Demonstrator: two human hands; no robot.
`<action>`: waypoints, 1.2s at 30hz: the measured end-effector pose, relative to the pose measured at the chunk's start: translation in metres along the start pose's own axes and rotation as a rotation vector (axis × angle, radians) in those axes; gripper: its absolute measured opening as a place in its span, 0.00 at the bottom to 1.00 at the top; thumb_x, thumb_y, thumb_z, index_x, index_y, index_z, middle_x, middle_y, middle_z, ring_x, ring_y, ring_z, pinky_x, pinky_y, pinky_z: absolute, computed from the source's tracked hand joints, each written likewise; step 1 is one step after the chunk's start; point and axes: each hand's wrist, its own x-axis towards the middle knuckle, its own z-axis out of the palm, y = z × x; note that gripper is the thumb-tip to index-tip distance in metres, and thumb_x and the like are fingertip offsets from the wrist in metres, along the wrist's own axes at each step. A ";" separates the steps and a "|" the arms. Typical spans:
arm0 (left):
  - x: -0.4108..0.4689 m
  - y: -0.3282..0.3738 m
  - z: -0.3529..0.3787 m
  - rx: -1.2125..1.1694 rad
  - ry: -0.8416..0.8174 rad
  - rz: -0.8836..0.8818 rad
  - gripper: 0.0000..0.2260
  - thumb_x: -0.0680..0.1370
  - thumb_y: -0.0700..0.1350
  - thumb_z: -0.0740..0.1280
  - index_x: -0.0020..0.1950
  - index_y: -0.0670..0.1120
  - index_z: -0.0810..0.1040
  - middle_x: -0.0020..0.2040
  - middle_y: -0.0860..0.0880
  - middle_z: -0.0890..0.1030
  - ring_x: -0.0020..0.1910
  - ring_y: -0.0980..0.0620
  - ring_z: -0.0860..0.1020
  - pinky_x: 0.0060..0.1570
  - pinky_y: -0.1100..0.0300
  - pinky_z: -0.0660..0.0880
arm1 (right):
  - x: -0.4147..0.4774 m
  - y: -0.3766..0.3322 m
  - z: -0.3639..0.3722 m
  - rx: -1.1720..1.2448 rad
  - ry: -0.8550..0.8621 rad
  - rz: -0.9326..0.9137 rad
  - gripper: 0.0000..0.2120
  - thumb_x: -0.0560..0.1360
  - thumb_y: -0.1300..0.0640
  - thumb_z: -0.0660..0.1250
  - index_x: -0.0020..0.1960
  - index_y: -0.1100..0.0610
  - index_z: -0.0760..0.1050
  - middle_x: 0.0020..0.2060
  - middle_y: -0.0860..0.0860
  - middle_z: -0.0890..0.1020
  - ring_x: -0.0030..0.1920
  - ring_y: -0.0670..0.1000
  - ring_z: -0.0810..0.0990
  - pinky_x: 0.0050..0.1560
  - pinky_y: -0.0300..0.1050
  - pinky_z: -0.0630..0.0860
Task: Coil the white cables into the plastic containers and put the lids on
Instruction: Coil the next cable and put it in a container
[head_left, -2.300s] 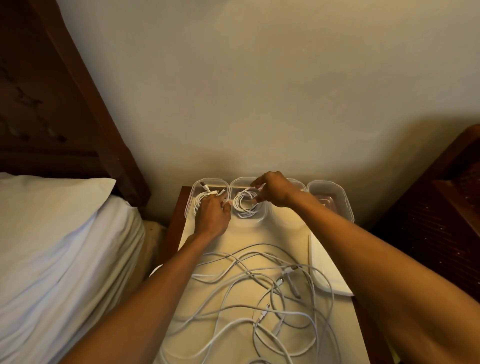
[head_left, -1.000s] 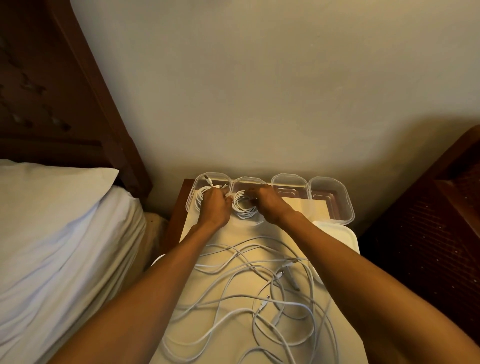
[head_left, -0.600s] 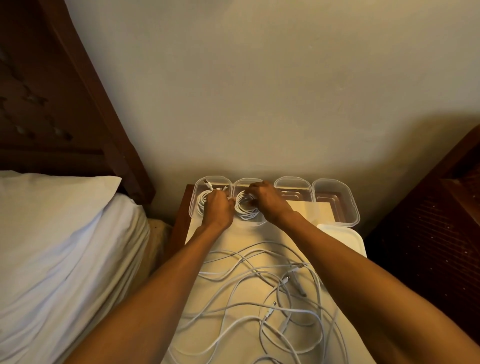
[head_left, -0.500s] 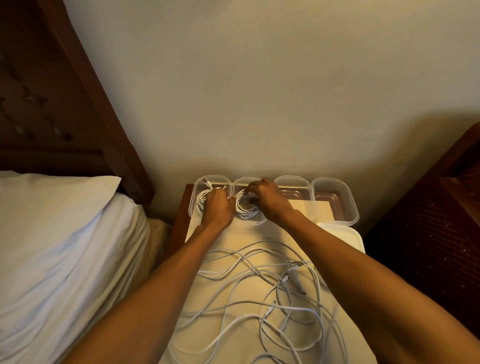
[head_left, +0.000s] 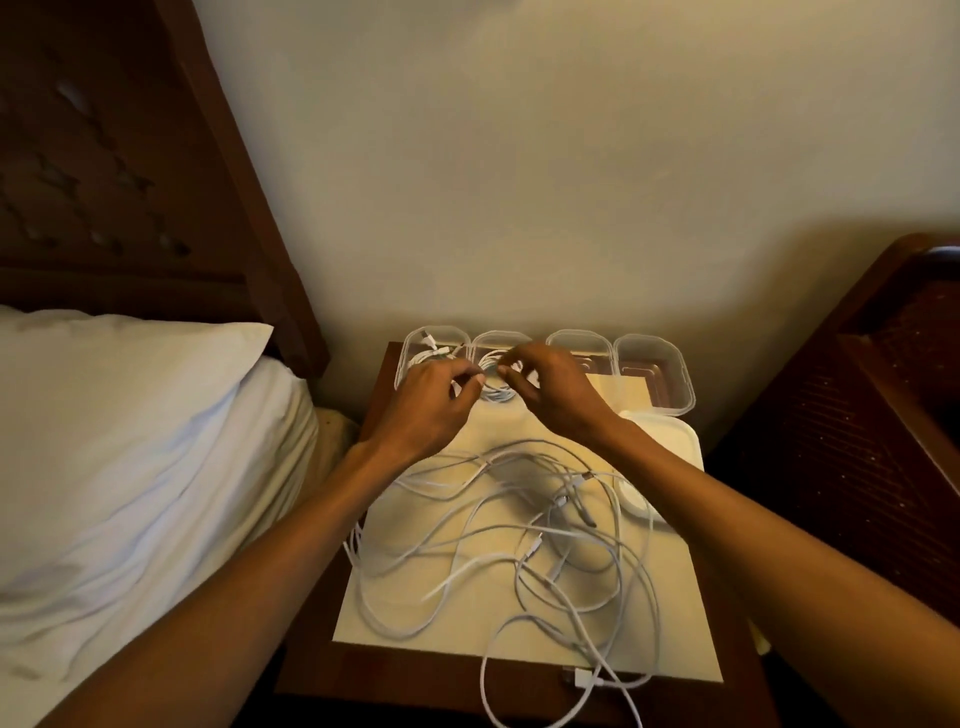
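Four clear plastic containers (head_left: 655, 375) stand in a row at the far edge of the surface (head_left: 415, 670), against the wall; the leftmost container (head_left: 415, 338) and the second container (head_left: 500, 338) each hold a coiled white cable (head_left: 493, 393). The left hand (head_left: 431, 410) and right hand (head_left: 558, 400) hover just over the second container (both relaxed, fingers loosely curled and parted), fingertips close together above its coil. Nearer the person, loose white cables (head_left: 467, 545) sprawl tangled across a cream sheet (head_left: 395, 613).
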 end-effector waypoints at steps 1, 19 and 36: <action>-0.013 0.004 -0.002 -0.013 -0.056 0.004 0.09 0.82 0.49 0.64 0.52 0.49 0.83 0.46 0.56 0.83 0.41 0.59 0.78 0.41 0.62 0.75 | -0.011 -0.007 -0.005 0.045 -0.053 0.049 0.11 0.80 0.50 0.64 0.50 0.56 0.80 0.45 0.50 0.83 0.42 0.47 0.78 0.40 0.39 0.74; -0.032 0.090 -0.047 -0.005 -0.441 0.044 0.03 0.76 0.48 0.73 0.45 0.50 0.85 0.36 0.52 0.82 0.36 0.57 0.77 0.38 0.59 0.73 | -0.086 -0.089 -0.117 0.390 -0.422 0.472 0.23 0.78 0.40 0.61 0.44 0.62 0.76 0.35 0.53 0.71 0.35 0.51 0.68 0.36 0.44 0.69; 0.030 0.185 -0.160 -0.627 0.276 0.077 0.06 0.80 0.45 0.68 0.48 0.44 0.81 0.36 0.46 0.76 0.32 0.54 0.78 0.43 0.53 0.82 | -0.070 -0.123 -0.170 0.628 -0.218 0.469 0.25 0.78 0.37 0.58 0.44 0.59 0.74 0.40 0.58 0.83 0.41 0.55 0.82 0.47 0.49 0.79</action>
